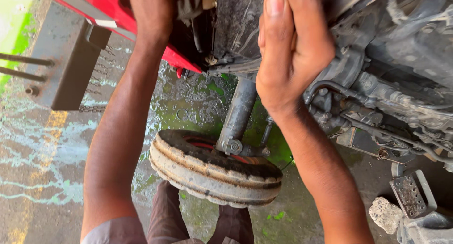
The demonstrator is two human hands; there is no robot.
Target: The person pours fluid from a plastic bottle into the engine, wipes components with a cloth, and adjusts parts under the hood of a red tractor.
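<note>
- Hands raised to the underside of a red tractor, both arms reaching up from the bottom of the view.
- Left hand (151,10) is up against the red body panel (113,12), next to a grey cloth (188,3); its fingers run out of the top edge, so whether it grips the cloth cannot be told.
- Right hand (290,46) presses against a dark metal panel (236,22) of the engine bay, thumb stretched upward and fingers curled around the panel's edge, grasping it.
- Below the dark metal panel a grey steering column (238,112) runs down to the front wheel (212,171), whose ribbed tyre is caked with mud.
- Right of the right hand lies the greasy engine block (401,83) with pipes and hoses.
- A perforated metal footstep (409,193) sits at lower right, just beside a pale stone (384,214).
- A grey metal bracket (66,69) with rods juts out at upper left.
- The concrete floor (42,168) is wet, streaked with green.
- The person's knees, in brown trousers (167,211), show beneath the wheel.
</note>
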